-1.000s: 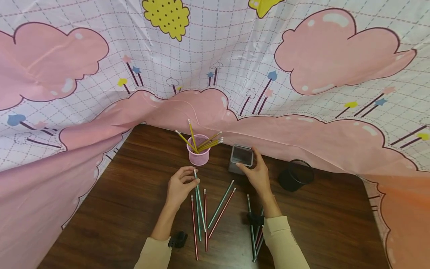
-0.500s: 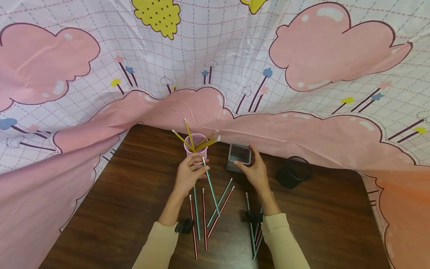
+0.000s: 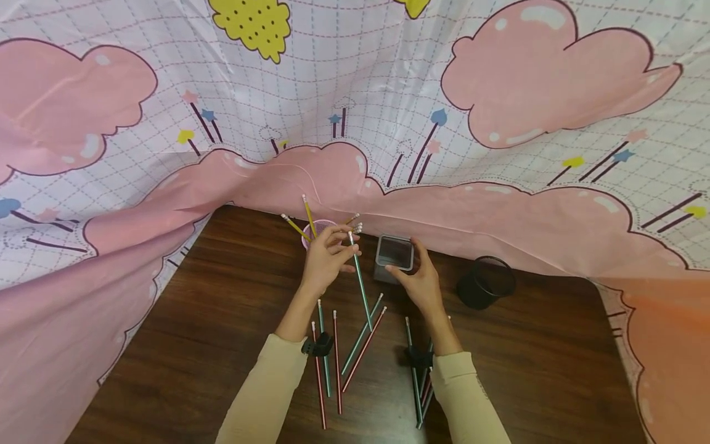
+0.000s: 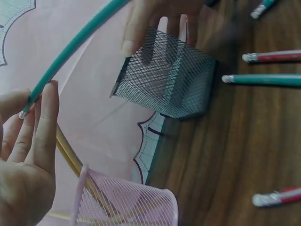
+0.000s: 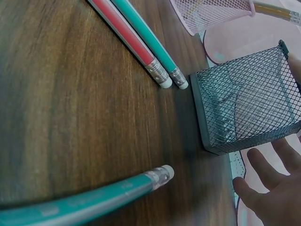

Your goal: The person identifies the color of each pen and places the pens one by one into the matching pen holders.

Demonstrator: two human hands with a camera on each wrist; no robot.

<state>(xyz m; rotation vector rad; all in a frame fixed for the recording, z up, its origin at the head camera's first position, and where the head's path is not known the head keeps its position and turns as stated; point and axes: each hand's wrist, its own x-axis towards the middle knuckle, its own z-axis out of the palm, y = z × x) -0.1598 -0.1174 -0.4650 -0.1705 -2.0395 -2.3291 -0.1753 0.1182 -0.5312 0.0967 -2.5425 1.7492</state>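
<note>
My left hand [image 3: 324, 262] pinches a green pencil [image 3: 362, 287] near its white eraser end; the pencil slants down over others on the table. My right hand [image 3: 424, 280] holds a square grey mesh pencil cup [image 3: 384, 273] at its rim, thumb on the near side and fingers on the far side. In the left wrist view the mesh cup [image 4: 164, 75] stands on the wood with nothing visible inside. A pink mesh cup [image 4: 127, 197] with several yellow pencils [image 3: 309, 216] is partly hidden behind my left hand in the head view.
Red pencils [image 3: 337, 370] and green pencils [image 3: 349, 354] lie on the dark wooden table [image 3: 183, 320] between my arms. More pencils [image 3: 413, 382] lie partly under my right forearm. A round black mesh cup [image 3: 481, 290] stands to the right. A patterned cloth [image 3: 249, 185] hangs behind.
My left hand has lifted the green pencil off the pile and carried it up and right toward the square cup. The right hand has kept its hold on the cup.
</note>
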